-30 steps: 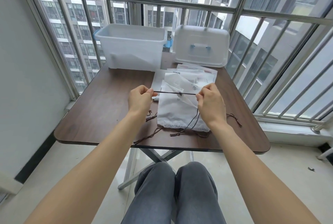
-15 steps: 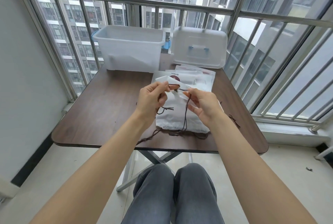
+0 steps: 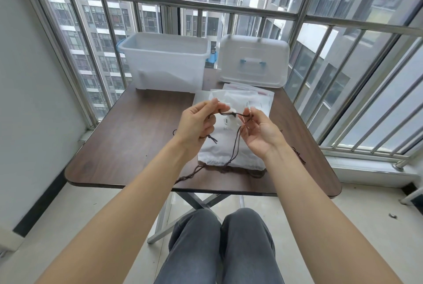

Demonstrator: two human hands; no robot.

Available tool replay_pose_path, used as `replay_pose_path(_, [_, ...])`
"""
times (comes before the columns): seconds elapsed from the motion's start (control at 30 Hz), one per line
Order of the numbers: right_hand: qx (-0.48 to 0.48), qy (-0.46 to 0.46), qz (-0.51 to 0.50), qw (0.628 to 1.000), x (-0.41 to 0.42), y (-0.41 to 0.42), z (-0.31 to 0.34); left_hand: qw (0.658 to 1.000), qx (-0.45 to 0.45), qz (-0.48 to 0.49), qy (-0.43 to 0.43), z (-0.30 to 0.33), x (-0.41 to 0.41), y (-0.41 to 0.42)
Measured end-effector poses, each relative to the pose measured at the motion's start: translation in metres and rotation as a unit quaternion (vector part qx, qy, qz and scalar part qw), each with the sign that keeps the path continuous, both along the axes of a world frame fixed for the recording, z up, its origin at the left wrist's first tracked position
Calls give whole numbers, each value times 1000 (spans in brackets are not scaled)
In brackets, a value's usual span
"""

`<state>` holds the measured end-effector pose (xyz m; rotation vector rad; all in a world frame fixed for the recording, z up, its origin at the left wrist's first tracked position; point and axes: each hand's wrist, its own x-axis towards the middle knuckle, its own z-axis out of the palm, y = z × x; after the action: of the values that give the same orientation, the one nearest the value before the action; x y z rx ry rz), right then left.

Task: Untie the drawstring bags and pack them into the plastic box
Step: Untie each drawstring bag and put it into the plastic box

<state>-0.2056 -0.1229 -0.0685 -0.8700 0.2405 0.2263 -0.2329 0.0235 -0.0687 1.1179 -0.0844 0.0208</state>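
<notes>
Brown table (image 3: 128,146) (daylit), barred windows (image 3: 229,11).

At frame centre, my left hand (image 3: 198,123) and right hand (image 3: 259,130) pinch a cord (image 3: 231,114) above the bags (image 3: 229,146); box (image 3: 164,61) upper centre.

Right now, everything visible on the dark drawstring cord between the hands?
The drawstring cord is thin, dark brown and looks like twisted string. A short, slightly slack span with a small knot runs between the left hand and right hand, each pinching it. Loose lengths hang down over the white drawstring bag onto the table.
</notes>
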Motion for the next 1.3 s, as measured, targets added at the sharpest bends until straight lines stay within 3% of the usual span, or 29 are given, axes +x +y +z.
replay_pose_path(0.13, [-34, -14, 30, 999, 0, -1, -4, 999, 37, -13, -7, -7, 1, 1])
replay_pose_path(0.3, [-98, -86, 75, 989, -3, 2, -4, 987, 158, 1, -32, -6, 1, -2])
replay_pose_path(0.5, [-187, -140, 48, 971, -5, 5, -2, 957, 287, -4, -48, -6, -1, -3])
replay_pose_path(0.77, [-172, -143, 88, 971, -8, 10, -4, 940, 334, -41, -55, -6, 0, -1])
replay_pose_path(1.0, [-237, -141, 66, 959, -7, 12, -7, 916, 389, -31, -87, -8, 1, -5])
replay_pose_path(1.3, [-186, -167, 139, 958, -13, 8, -6, 900, 428, -5, -84, -2, 2, -1])
